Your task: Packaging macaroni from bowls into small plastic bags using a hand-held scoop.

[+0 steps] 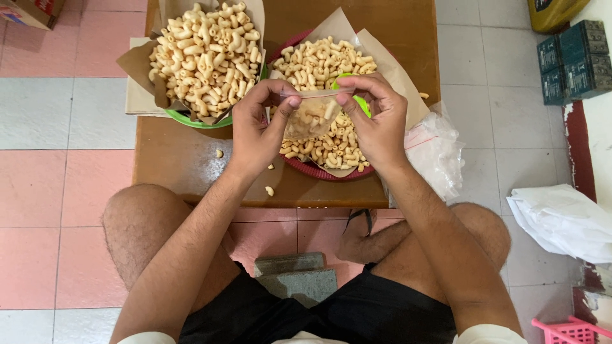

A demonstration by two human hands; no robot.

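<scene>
Bagging station, head view, w/ low wooden table [191, 165] over pink-and-white floor tiles.

Item 1: small clear zip bag [310, 114], held up over the red tray [319, 171], between both hands. Partly filled w/ curled pasta-shaped snacks; top strip pinched flat. Looks like the sealing stage for this bag, judging by finger placement along the mouth.

Item 2: left hand [255, 127]. Thumb and forefinger closed narrow on the bag's top left corner; other fingers curled.

Item 3: right hand [379, 121]. Fingers pinched on the top right of the bag strip, thumb underneath, approx. mirror of the left.

Item 4: red tray, paper-lined, w/ heap of snacks [319, 64] still loose; a green scoop-like thing [362, 105] shows partly behind the right hand, shape unclear.

Item 5: green bowl [191, 121], paper-lined, piled high w/ more snacks [204, 51], looks untouched.

Item 6: pile of clear plastic bags [437, 153] at table's right edge, touching the tray paper; can't tell if empty or filled.

Item 7: stray pieces [269, 190] on bare table near the front edge.

Progress est.: one bag nearly done, not yet set down. Bulk remains: both heaps large, so most of the stock still unbagged. No finished bags clearly visible.

Misc.: white bag [561, 220] on floor at right, pink basket [567, 331] at lower right corner.
</scene>
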